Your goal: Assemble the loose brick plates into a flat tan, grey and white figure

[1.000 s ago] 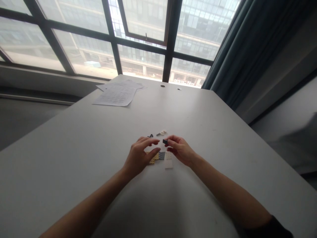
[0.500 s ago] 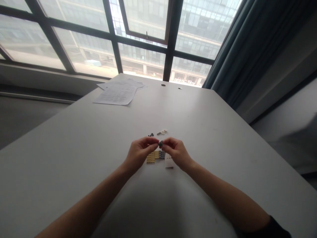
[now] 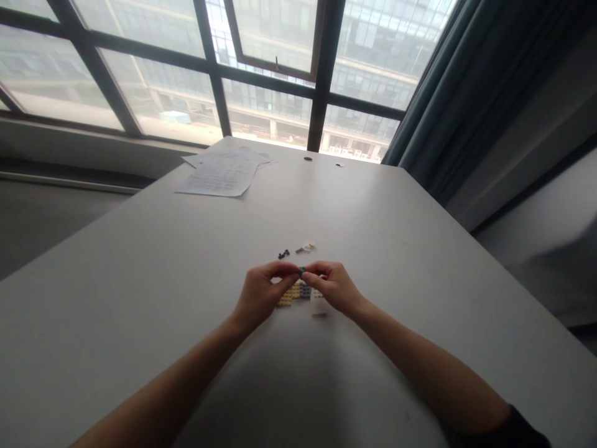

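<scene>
Between the fingertips of my left hand (image 3: pixel 263 287) and my right hand (image 3: pixel 336 289) is a small dark piece (image 3: pixel 302 272), pinched from both sides. Its shape is too small to make out. Below the hands lie yellow studded bricks (image 3: pixel 285 298), partly covered by my left fingers, and a blue-grey studded brick (image 3: pixel 305 291). A white block (image 3: pixel 319 306) sits beside them, under my right fingers. Just beyond the hands are small black pieces (image 3: pixel 283 254) and a few white and grey pieces (image 3: pixel 306 248).
Printed papers (image 3: pixel 219 174) lie on the far left part of the white table (image 3: pixel 163 261). Two round holes (image 3: pixel 308 159) mark its far edge. Behind it stand a window and, to the right, a dark blue curtain (image 3: pixel 433 93).
Both hands have shifted very slightly, and the dark piece between them is turned a little. More of the black pieces shows behind my left fingers, and less of the yellow bricks.
</scene>
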A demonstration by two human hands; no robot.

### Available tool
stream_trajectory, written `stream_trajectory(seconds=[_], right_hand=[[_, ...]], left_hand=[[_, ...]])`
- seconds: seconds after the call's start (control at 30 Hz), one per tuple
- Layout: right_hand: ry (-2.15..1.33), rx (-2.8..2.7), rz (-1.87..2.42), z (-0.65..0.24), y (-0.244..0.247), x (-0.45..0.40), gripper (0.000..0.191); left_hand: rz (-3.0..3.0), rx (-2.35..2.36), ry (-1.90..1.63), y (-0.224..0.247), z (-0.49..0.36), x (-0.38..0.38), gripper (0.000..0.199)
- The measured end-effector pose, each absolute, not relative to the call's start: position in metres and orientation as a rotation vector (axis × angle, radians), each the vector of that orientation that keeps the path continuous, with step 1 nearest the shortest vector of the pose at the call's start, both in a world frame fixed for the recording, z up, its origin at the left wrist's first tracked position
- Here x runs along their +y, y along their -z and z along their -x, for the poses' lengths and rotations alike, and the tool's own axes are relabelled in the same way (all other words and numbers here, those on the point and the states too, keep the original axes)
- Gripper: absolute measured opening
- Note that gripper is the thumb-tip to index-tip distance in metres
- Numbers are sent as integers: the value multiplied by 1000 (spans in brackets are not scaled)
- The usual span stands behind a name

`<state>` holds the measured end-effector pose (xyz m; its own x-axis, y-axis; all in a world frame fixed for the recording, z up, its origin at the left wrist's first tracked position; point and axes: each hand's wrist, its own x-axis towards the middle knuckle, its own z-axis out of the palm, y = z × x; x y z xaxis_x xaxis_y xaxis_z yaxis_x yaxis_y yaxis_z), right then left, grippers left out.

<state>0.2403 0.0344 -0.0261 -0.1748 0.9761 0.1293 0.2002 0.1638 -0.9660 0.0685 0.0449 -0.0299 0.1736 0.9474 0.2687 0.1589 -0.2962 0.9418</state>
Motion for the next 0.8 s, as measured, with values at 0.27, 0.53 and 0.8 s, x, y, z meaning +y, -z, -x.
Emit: stream_trajectory(seconds=[0.27,0.53,0.8], right_hand=[[-1070,-1528,1250,-241,26,32,17],[-982,-1518,1204,-240,29,30,20],[-845,-1608,1148,-242,28,32,14]], left_hand=[[-1632,1054,-1220,36,-69,45,19],[-1693,1009,-1242,36,-69,45,15],[-1738,1057,-1205,34,-66,47,16]])
